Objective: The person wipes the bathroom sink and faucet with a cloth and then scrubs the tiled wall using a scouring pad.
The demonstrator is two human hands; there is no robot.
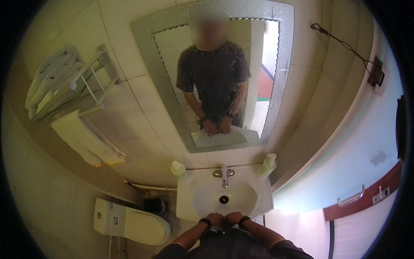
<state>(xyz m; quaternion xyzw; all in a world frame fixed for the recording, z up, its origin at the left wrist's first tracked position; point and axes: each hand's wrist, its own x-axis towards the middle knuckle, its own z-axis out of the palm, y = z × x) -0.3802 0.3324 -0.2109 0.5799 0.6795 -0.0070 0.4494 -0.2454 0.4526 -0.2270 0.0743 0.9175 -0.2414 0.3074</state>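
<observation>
My left hand (215, 219) and my right hand (233, 218) are close together at the front rim of the white washbasin (189, 212), each with a dark band at the wrist. The fingers are curled and partly hidden, so whether they hold anything is unclear. Beyond them is the basin's dark drain (223, 199), below a chrome faucet (224, 174). One pump bottle (179, 170) stands at the basin's back left corner, another pump bottle (268, 165) at the back right. A silver-framed mirror (168, 106) on the wall reflects a person in a dark T-shirt with both hands low in front.
A toilet with its lid down (145, 227) stands at the left, near a dark bin (154, 205). A metal rack (93, 82) carries folded towels (53, 81), with a hanging towel (85, 139) below. At the right are a door with a handle (352, 197) and a wire loop (346, 45).
</observation>
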